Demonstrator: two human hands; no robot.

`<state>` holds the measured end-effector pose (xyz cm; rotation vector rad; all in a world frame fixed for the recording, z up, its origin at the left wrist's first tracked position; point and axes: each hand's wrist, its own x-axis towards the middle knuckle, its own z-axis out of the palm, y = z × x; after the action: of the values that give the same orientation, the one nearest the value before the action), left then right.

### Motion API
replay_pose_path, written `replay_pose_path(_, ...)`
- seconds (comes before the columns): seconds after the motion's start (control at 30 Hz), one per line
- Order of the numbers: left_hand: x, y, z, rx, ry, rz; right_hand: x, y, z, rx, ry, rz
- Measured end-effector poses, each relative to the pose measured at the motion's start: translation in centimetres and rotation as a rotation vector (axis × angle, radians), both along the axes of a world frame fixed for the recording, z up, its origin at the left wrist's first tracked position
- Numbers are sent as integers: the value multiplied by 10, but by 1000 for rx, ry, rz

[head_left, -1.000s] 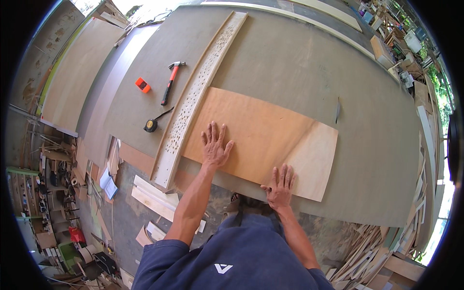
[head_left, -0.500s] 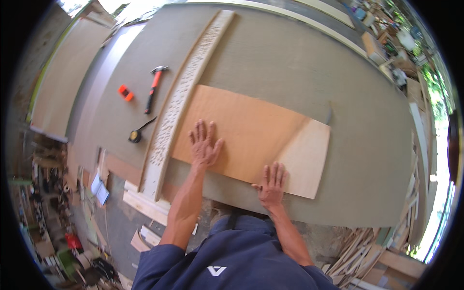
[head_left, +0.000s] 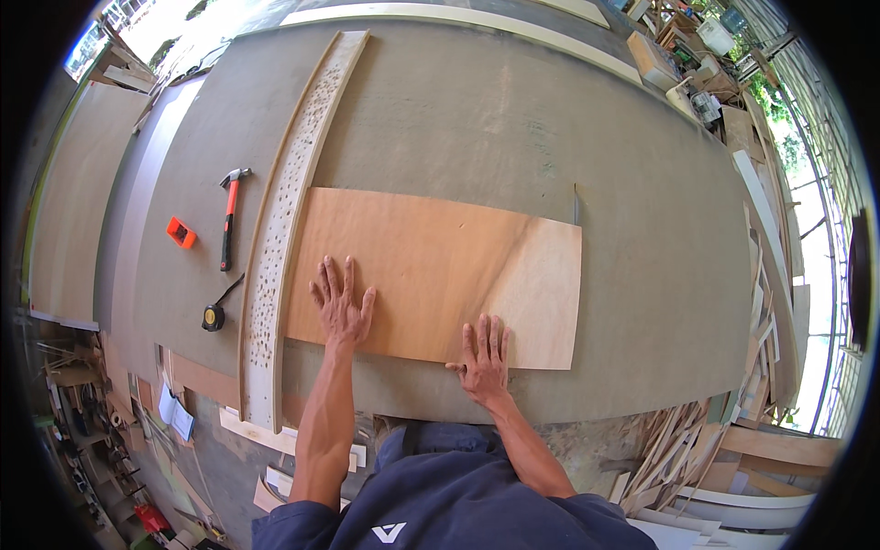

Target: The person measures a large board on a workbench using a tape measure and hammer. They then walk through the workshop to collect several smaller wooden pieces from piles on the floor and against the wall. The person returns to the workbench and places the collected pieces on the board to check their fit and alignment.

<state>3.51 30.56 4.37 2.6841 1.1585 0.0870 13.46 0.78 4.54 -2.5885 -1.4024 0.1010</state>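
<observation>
A thin rectangular wooden panel point(head_left: 412, 266), orange-brown with a paler right end, lies flat on the large grey table point(head_left: 660, 275). My left hand point(head_left: 342, 307) rests on its near left part, fingers spread and stretched out. At the near edge, further right, my right hand point(head_left: 483, 365) lies with its fingers extended on the panel and its thumb out to the left. The panel's left end meets or lies close against a long pale board point(head_left: 293, 156) dotted with many small pits or pieces; I cannot tell which.
Left of the long board lie a claw hammer point(head_left: 229, 215) with a red and black handle, a small orange box-like item point(head_left: 181, 233) and a black tape measure point(head_left: 213, 317). A thin dark stick point(head_left: 576, 203) sits by the panel's far right corner. Wood offcuts point(head_left: 674, 458) are heaped at the near right.
The whole view has turned, so the table and tools appear further left and straighter. Both hands keep about the same places on the panel.
</observation>
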Motion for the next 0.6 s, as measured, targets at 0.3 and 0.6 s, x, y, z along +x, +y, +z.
replay_pose_path(0.3,10,6,2,-7,9,6,11,6,-2,-13,12,5)
replay_pose_path(0.6,24,13,2,9,2,3,25,15,1,-20,-9,10)
